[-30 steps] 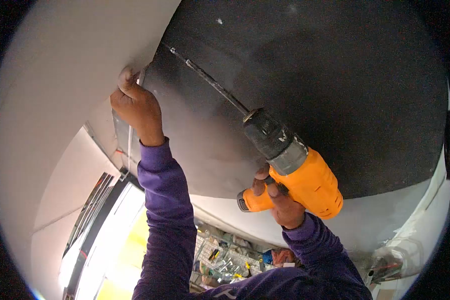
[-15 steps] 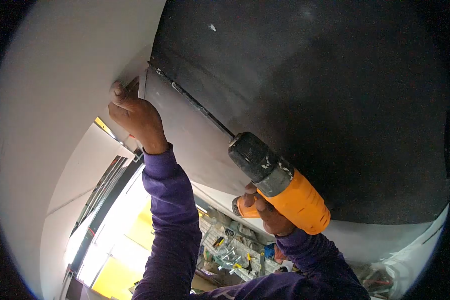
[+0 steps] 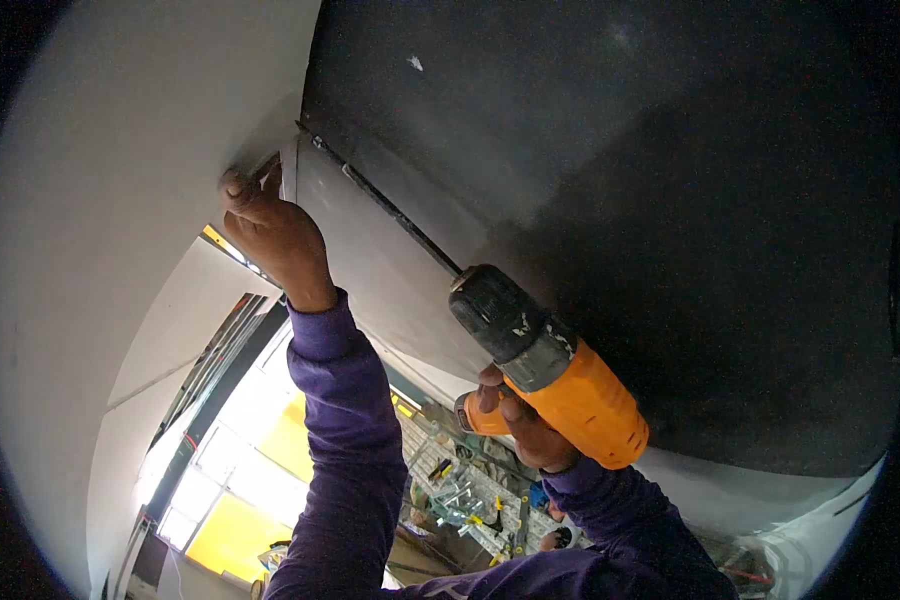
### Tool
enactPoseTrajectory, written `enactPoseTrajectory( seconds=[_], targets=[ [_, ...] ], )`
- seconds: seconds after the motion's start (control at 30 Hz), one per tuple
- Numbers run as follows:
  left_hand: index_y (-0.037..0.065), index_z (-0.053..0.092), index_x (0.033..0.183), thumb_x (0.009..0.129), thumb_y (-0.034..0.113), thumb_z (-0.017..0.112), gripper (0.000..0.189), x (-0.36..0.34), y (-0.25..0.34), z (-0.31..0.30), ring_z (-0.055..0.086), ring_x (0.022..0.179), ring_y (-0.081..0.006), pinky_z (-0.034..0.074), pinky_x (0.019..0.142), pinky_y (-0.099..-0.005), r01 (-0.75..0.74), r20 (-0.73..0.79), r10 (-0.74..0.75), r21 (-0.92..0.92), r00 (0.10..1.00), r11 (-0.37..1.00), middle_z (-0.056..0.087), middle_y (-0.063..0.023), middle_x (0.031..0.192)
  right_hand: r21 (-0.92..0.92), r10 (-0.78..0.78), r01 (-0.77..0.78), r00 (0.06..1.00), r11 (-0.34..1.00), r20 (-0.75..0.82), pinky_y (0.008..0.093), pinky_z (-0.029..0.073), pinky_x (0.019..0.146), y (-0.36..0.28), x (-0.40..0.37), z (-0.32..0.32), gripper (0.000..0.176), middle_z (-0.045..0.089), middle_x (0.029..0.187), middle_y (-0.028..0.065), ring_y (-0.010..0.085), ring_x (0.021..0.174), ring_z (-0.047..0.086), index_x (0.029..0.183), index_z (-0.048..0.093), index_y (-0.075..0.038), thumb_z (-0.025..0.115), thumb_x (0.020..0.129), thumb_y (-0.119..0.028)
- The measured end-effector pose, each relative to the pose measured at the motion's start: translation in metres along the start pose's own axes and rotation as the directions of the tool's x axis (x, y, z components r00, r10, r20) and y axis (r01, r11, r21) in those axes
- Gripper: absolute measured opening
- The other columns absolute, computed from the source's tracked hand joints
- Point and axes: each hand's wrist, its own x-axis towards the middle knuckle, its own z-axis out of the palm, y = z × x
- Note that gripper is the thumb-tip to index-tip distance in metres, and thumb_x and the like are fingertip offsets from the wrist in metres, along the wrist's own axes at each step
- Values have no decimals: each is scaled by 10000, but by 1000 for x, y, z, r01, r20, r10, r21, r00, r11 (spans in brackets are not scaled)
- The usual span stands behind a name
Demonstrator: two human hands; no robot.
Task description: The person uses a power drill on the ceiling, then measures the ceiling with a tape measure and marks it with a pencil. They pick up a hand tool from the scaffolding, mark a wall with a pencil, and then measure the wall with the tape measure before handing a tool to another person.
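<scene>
- The orange drill (image 3: 560,385) is gripped tight by the right hand (image 3: 525,425)
- Its long bit (image 3: 390,210) is laid along the dark panel (image 3: 620,200)
- The corner (image 3: 288,150) is pressed by the curled-shut left hand (image 3: 270,235)
- Little is changed since a second ago: the bit is kept aimed at that corner

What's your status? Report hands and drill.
Right hand grips orange-and-black power drill. Long dark bit runs to edge of black panel. Left hand pressed there. Nothing across the bit.
</scene>
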Motion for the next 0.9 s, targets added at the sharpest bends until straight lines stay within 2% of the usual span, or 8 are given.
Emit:
enactPoseTrajectory(
  seconds=[0.23,0.33,0.4,0.43,0.5,0.73,0.83,0.9],
  targets=[
    [-163,620,953,1024,580,148,883,3,-6,-6,668,999,-336,542,951,-437,-29,62,20,145,998,989,684,-252,985,105,-22,23,1000,994,-8,298,483,742,-10,7,5,326,614,876,48,138,787,605,1156,571,-35,615,969,-298],
    [-162,617,962,1024,579,125,892,2,0,-4,667,1007,-337,538,956,-432,-6,66,-2,117,998,993,687,-254,989,171,-66,66,998,983,-7,310,486,752,-9,8,6,315,617,913,59,141,803,602,1184,552,-31,607,971,-256],
    [-161,610,985,1020,589,116,899,2,3,-5,666,1013,-340,537,959,-433,-6,73,-3,117,997,993,682,-259,996,45,-81,80,997,996,10,322,490,763,-3,6,4,309,621,957,71,145,822,601,1208,537,-32,607,969,-216],
    [-160,606,996,1018,594,111,903,3,4,-5,666,1016,-341,536,961,-433,-5,78,-4,116,997,993,680,-262,999,-125,-73,75,997,989,22,327,491,769,3,2,-2,308,622,982,78,148,833,601,1219,530,-35,608,967,-195],
    [-104,552,1044,991,651,144,859,3,3,-4,677,987,-319,574,893,-433,-37,77,30,94,997,995,651,-238,1031,-276,-51,58,998,959,29,337,493,782,12,-3,-6,318,625,1026,89,152,854,600,1242,517,-43,613,962,-159],
    [-75,519,1086,962,695,162,858,2,-2,-6,683,978,-316,591,865,-440,-68,92,58,111,994,992,640,-227,1031,-76,-98,99,995,992,18,347,499,803,23,-4,-7,310,640,1048,90,161,879,611,1234,532,-67,630,949,-138],
    [-135,611,975,971,665,104,947,4,-4,-7,683,986,-359,547,945,-507,-83,100,69,146,993,986,648,-295,1004,2,-72,72,997,997,24,346,503,809,10,0,-4,275,640,1003,74,156,870,612,1185,550,-66,639,947,-170],
    [-133,629,954,975,659,94,957,2,4,-2,682,990,-364,533,966,-501,-61,68,52,133,996,989,655,-280,966,-21,-65,66,998,998,7,345,506,808,6,2,-2,248,635,971,65,152,858,611,1143,559,-64,640,949,-197]
  ],
)
